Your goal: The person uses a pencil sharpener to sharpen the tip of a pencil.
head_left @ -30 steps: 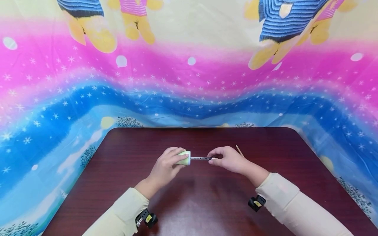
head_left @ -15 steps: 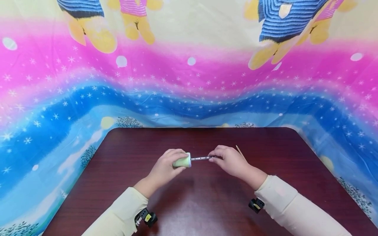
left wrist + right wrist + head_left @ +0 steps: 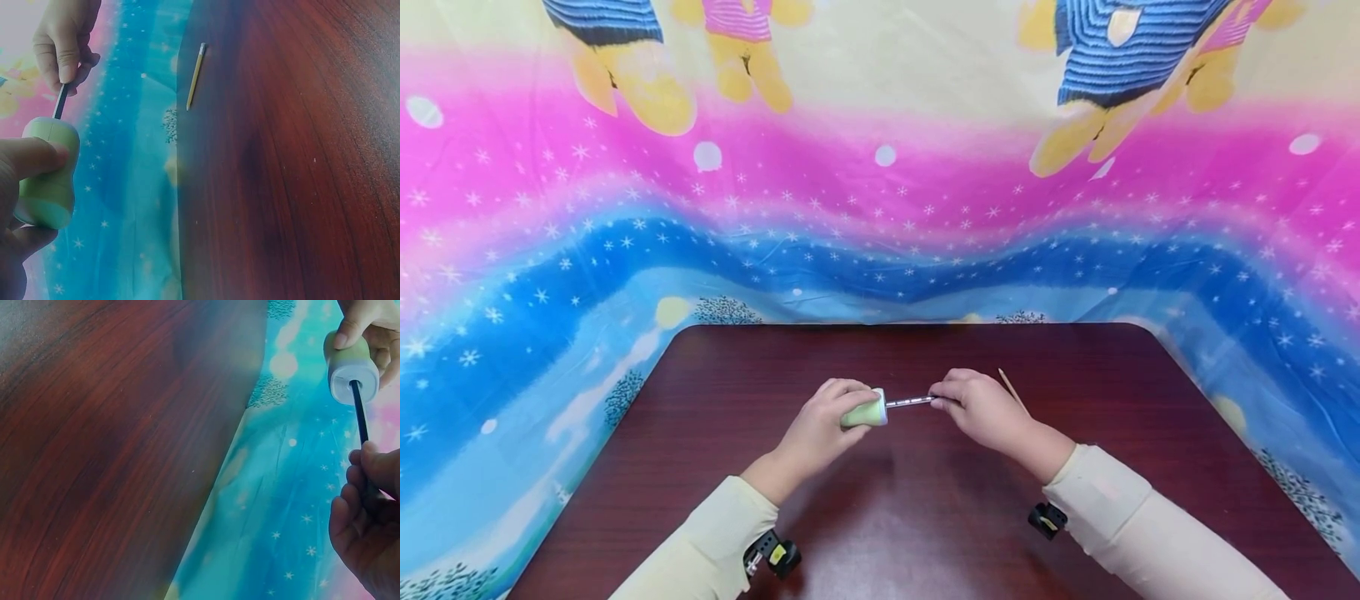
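Note:
My left hand (image 3: 815, 429) grips a light green, waisted pencil sharpener (image 3: 867, 409) with a pale end face. A thin dark pencil (image 3: 908, 402) with white markings runs into the hole in that face, which shows in the right wrist view. My right hand (image 3: 988, 410) pinches the pencil's other end between thumb and fingers. The pencil's tip is hidden inside the sharpener (image 3: 353, 378). Both hands are raised over the table, with the pencil nearly level between them.
A yellow pencil (image 3: 195, 77) lies on the dark red-brown table (image 3: 880, 517), just beyond my right hand. A printed cloth (image 3: 880, 208) in pink and blue hangs behind and beside the table. Each sleeve cuff has a small black camera mount.
My right hand has rolled a little on the pencil, its fingers drawing together. The pencil's right end sits slightly higher, and the sharpener has tipped slightly with it.

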A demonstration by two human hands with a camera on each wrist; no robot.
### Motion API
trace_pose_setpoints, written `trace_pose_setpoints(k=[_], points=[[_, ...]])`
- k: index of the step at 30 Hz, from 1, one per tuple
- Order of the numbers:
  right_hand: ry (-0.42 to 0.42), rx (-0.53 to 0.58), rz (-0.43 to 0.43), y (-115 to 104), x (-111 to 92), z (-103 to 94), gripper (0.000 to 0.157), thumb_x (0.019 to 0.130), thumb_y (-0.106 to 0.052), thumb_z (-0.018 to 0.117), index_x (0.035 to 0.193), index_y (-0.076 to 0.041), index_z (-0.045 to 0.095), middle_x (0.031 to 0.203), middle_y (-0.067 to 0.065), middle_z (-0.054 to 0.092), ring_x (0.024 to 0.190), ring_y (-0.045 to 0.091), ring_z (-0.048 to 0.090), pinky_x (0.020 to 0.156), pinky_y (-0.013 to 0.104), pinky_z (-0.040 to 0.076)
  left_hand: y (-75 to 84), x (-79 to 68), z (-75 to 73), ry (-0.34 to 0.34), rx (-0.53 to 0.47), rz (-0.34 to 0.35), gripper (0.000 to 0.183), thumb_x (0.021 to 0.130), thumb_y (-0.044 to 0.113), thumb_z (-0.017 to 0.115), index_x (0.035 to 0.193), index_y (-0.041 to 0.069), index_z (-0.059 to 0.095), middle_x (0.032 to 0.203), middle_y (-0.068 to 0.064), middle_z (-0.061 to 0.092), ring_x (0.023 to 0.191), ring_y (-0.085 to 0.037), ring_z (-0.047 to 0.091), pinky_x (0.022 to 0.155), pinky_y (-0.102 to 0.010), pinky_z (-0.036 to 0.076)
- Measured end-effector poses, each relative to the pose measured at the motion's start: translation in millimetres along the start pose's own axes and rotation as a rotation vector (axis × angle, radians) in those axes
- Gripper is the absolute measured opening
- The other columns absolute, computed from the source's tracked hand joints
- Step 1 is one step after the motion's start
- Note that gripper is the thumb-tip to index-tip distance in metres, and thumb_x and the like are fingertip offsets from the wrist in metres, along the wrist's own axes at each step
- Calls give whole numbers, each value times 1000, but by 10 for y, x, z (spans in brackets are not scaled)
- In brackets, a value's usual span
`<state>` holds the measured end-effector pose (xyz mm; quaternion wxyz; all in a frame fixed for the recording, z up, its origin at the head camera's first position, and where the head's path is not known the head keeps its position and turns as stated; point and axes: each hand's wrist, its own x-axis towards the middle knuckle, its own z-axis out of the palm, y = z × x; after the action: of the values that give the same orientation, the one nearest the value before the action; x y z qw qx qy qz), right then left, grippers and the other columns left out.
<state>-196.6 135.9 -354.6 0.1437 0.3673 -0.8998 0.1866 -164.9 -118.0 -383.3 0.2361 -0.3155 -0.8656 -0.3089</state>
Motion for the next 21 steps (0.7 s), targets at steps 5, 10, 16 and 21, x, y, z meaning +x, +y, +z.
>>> trace_pose_setpoints(k=[5, 10, 16, 21], points=[[-33, 38, 26, -22, 6, -10, 14, 87, -6, 70, 99, -2, 74, 84, 2, 65, 73, 12, 58, 67, 27, 51, -4, 4, 4, 27, 24, 31, 42, 68, -2, 84, 107, 9, 72, 106, -6, 65, 100, -22, 58, 81, -37, 53], [-91, 81, 68, -40, 12, -29, 15, 89, -6, 67, 101, 0, 74, 85, 4, 67, 72, 11, 59, 66, 27, 51, -11, 4, 8, 49, 32, 76, 42, 67, -4, 83, 106, 10, 72, 106, -6, 64, 100, -22, 58, 80, -36, 53], [-188, 153, 133, -8, 3, -48, 18, 91, -8, 64, 104, 1, 73, 93, 8, 71, 82, 18, 64, 72, 33, 53, -19, -2, 20, 56, 45, 114, 43, 66, -5, 84, 105, 11, 73, 105, -7, 64, 100, -23, 58, 80, -35, 54], [-248, 216, 154, 33, 2, -62, 18, 92, -9, 63, 102, 1, 73, 96, 9, 73, 92, 24, 68, 80, 39, 54, -17, -8, 25, 47, 54, 136, 43, 66, -5, 84, 105, 12, 74, 104, -6, 64, 100, -23, 58, 80, -34, 54]])
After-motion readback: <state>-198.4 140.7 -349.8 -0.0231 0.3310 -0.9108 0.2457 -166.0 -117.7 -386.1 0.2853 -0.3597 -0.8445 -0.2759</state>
